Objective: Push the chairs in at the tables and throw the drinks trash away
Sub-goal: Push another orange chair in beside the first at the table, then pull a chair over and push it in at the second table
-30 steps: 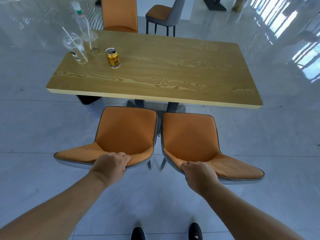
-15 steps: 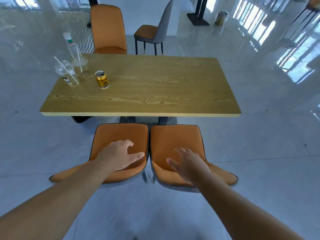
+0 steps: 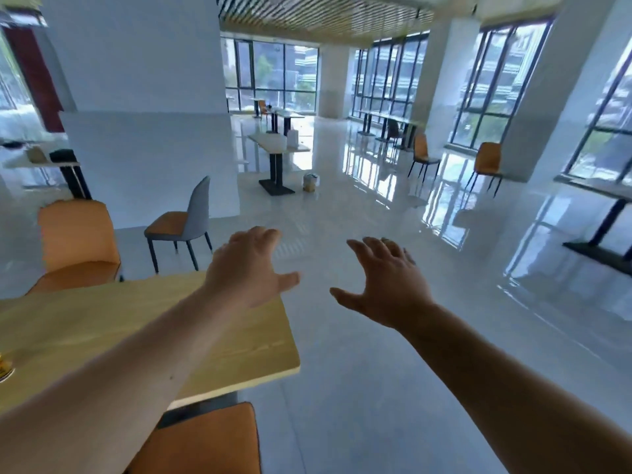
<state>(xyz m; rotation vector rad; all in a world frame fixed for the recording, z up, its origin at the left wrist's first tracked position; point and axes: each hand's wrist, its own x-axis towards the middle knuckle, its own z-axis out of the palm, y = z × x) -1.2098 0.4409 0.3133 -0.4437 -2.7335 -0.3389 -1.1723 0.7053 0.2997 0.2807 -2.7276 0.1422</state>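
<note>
Presently, both my hands are raised, fingers spread, holding nothing: left hand [image 3: 248,268] over the far corner of the wooden table [image 3: 239,343], right hand [image 3: 390,285] over bare floor. My left forearm hides much of the tabletop. One gold-coloured object [image 3: 5,366] is cut off at the left edge; it is too clipped to identify, and no writing is legible. Chairs at this table: one orange seat [image 3: 212,439] tucked partly under the near edge, one orange chair [image 3: 77,237] at the far side. One grey-backed chair [image 3: 186,222] stands apart beyond it. Two orange chairs [image 3: 487,164] by the windows are blurred.
</note>
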